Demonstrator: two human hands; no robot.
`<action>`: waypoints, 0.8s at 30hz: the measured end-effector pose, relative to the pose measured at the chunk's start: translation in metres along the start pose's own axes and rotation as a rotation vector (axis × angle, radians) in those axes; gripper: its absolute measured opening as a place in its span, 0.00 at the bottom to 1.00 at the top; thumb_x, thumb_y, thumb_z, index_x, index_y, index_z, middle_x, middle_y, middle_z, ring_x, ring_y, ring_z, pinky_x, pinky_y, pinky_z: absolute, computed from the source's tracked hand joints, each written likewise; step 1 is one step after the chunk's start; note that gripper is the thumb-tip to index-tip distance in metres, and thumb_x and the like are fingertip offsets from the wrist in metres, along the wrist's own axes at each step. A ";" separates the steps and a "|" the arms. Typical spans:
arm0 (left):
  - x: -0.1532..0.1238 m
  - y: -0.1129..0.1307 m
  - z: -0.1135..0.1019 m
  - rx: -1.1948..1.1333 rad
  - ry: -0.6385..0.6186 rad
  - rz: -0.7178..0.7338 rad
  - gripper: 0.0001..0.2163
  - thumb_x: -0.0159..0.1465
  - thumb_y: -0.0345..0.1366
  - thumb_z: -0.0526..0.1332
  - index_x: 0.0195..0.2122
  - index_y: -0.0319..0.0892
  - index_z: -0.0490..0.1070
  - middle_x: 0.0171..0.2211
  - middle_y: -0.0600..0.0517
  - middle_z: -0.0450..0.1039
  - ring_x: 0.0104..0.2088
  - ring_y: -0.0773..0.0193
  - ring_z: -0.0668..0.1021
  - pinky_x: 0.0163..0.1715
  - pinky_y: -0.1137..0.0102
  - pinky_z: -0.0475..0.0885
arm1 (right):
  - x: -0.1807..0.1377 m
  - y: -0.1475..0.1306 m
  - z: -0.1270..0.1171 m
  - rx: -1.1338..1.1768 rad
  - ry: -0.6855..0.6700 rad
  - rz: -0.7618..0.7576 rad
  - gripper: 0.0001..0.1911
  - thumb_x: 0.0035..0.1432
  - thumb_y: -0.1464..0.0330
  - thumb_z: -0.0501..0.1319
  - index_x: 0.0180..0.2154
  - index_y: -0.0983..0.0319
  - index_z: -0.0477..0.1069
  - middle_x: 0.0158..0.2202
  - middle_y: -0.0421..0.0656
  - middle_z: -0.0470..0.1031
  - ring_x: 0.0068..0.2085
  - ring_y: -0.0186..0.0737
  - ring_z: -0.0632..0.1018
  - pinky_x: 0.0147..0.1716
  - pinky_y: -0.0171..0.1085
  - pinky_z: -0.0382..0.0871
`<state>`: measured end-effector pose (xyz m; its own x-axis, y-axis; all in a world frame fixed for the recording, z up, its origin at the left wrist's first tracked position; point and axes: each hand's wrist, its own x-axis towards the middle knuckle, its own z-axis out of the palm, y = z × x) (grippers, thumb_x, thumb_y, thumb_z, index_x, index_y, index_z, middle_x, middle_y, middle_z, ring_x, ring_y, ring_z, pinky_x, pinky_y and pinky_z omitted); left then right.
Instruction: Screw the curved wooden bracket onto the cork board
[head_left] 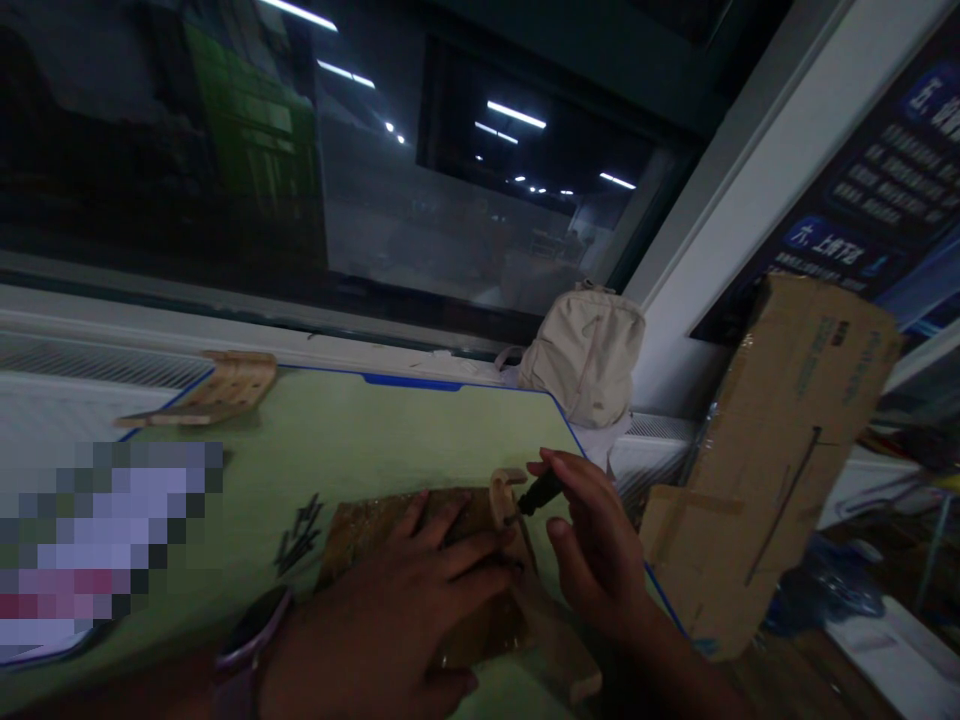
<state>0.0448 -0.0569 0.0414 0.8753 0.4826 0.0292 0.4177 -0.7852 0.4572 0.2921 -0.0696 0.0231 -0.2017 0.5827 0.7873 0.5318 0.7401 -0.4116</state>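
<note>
My left hand, with a watch on the wrist, lies flat with its fingers spread over a brown taped cardboard sheet. Its fingertips reach onto a light wooden piece with a curved end, which runs along the sheet's right side. In my right hand is a short dark screwdriver, its handle between thumb and fingers. The tool slants down to the left towards the wood near the curved end; whether its tip touches is too dark to tell. Several dark screws lie left of the cardboard.
A curved slatted wooden piece rests on the far left corner of the green table. A blurred-out flat object is at the left. Beyond the table stand a beige backpack and, at right, a large cardboard box.
</note>
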 end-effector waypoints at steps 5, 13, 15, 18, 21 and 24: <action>0.000 -0.001 0.000 -0.018 -0.011 -0.008 0.39 0.59 0.37 0.71 0.72 0.55 0.63 0.74 0.50 0.59 0.74 0.26 0.53 0.68 0.25 0.46 | -0.004 0.009 0.009 -0.001 0.176 0.147 0.23 0.68 0.74 0.62 0.61 0.51 0.70 0.53 0.49 0.80 0.51 0.46 0.84 0.49 0.47 0.82; -0.001 0.000 -0.003 -0.022 -0.020 -0.011 0.38 0.60 0.38 0.71 0.72 0.54 0.63 0.74 0.50 0.59 0.74 0.28 0.54 0.69 0.26 0.45 | 0.002 0.009 0.004 -0.017 0.233 0.085 0.18 0.67 0.71 0.64 0.57 0.52 0.73 0.45 0.45 0.77 0.45 0.42 0.81 0.43 0.43 0.81; -0.001 -0.001 -0.001 -0.026 -0.011 0.004 0.39 0.59 0.38 0.72 0.72 0.54 0.63 0.74 0.50 0.60 0.74 0.28 0.54 0.69 0.26 0.44 | 0.002 0.006 0.002 0.009 0.192 0.055 0.19 0.70 0.71 0.61 0.59 0.52 0.73 0.51 0.48 0.77 0.52 0.46 0.81 0.49 0.49 0.80; 0.000 -0.003 0.001 -0.031 0.003 0.015 0.38 0.59 0.37 0.71 0.72 0.53 0.63 0.74 0.50 0.60 0.74 0.28 0.54 0.69 0.26 0.45 | 0.005 0.001 0.004 0.128 0.159 0.022 0.21 0.71 0.74 0.58 0.60 0.51 0.72 0.55 0.48 0.78 0.54 0.45 0.82 0.52 0.50 0.81; 0.002 -0.003 0.002 -0.023 0.012 0.007 0.38 0.59 0.36 0.71 0.72 0.53 0.64 0.74 0.50 0.60 0.74 0.28 0.53 0.69 0.26 0.46 | 0.008 -0.003 0.006 0.207 0.179 0.027 0.19 0.69 0.76 0.60 0.57 0.51 0.73 0.49 0.46 0.80 0.49 0.42 0.85 0.45 0.45 0.84; 0.003 -0.001 0.000 -0.015 -0.009 -0.007 0.39 0.59 0.36 0.71 0.72 0.54 0.63 0.74 0.50 0.59 0.74 0.27 0.53 0.69 0.26 0.47 | 0.011 -0.001 0.005 0.135 0.223 0.043 0.18 0.66 0.76 0.64 0.54 0.52 0.73 0.43 0.44 0.77 0.42 0.40 0.83 0.36 0.38 0.82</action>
<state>0.0470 -0.0544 0.0405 0.8746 0.4845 0.0178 0.4201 -0.7756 0.4711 0.2848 -0.0623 0.0299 0.0135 0.5374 0.8432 0.4182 0.7629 -0.4929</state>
